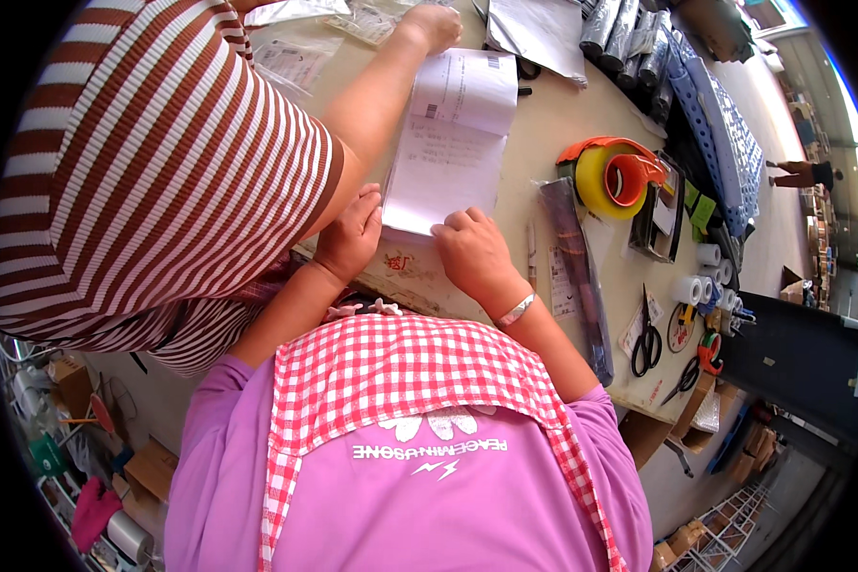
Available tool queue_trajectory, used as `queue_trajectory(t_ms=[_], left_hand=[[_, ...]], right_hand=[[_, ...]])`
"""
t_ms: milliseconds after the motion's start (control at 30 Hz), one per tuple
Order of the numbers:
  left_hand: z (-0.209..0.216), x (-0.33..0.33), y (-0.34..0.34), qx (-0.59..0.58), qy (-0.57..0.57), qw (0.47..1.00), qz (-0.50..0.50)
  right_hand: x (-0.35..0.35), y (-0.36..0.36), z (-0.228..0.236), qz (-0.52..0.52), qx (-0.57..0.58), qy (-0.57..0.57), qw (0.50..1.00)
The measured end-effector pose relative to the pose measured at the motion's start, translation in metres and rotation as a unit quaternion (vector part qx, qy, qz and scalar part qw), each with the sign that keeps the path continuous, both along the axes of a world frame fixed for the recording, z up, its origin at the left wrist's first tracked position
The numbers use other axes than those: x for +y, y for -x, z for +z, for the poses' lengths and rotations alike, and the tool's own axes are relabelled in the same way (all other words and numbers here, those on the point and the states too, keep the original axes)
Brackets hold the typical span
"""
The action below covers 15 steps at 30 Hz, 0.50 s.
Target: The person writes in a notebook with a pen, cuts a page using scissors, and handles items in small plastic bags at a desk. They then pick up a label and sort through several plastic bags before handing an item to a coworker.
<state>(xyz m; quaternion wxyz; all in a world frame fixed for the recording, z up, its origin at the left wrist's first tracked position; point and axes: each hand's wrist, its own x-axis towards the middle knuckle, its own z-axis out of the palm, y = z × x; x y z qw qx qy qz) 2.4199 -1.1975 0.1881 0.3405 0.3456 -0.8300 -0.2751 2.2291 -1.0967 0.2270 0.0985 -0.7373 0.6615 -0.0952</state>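
Left hand (pixel 350 235) loosely extended beside paper sheets (pixel 443 181), right hand (pixel 477 255) curled at near edge, pinch unclear

On the table (pixel 553 119), an orange tape dispenser (pixel 629 181) with yellow tape stands beside an open black box (pixel 673 234); a long dark item in clear wrap (pixel 579 276) lies near a slim pen (pixel 532 255); black scissors (pixel 647 349) rest nearby. White rolls (pixel 688 290) cluster near orange-handled scissors (pixel 708 354); black-wrapped rolls (pixel 599 29) lie beside blue dotted material (pixel 704 119); a cardboard box (pixel 151 470) sits below, left.
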Motion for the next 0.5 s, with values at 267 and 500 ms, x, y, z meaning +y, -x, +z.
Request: queue_trajectory(t_ms=[267,500], left_hand=[[-0.02,-0.005,0.015,0.109,-0.225,0.965,0.074],[-0.026,-0.024,0.034,0.109,-0.269,0.956,0.041]], right_hand=[[-0.027,0.026,0.028,-0.115,-0.297,-0.106,0.942],[-0.096,0.114,0.03,-0.239,-0.356,-0.042,0.902]])
